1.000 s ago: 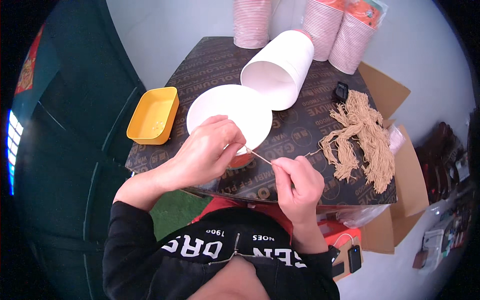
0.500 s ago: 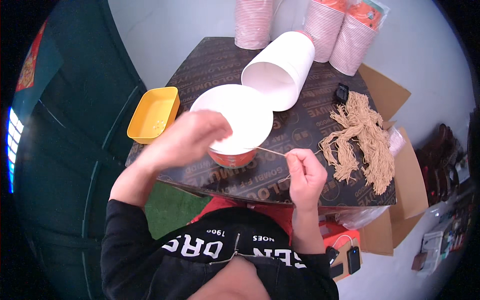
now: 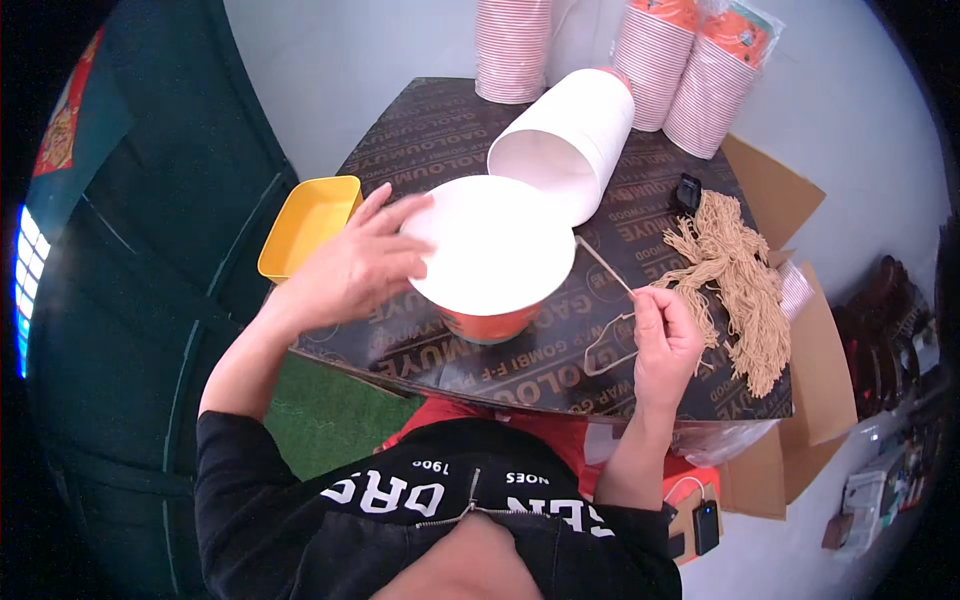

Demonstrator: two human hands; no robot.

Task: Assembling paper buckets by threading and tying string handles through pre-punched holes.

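Note:
A paper tub [image 3: 488,235], white inside and orange outside, stands upright near the table's middle. Spread fingers of my left hand [image 3: 355,265] reach its left rim, slightly blurred; nothing shows in them. My right hand [image 3: 668,335] is closed, pinching a tan string [image 3: 610,270] between thumb and forefinger. One end of that string points up beside the tub's right rim, and the other part loops below over the table. To the right lies a bundle of tan strings [image 3: 740,280]. Behind the tub, a nested stack of white tubs [image 3: 580,125] rests on its side.
A yellow plastic box [image 3: 305,220] sits at the table's left edge, partly behind my left hand. Wrapped stacks of cups [image 3: 650,70] stand along the wall. A small black object [image 3: 688,193] lies by the string bundle. An open cardboard box [image 3: 815,350] adjoins the table's right side.
My left hand has gone from over the tub's opening to its left rim, its fingers spreading. The tub has shifted right. My right hand has moved right with the string.

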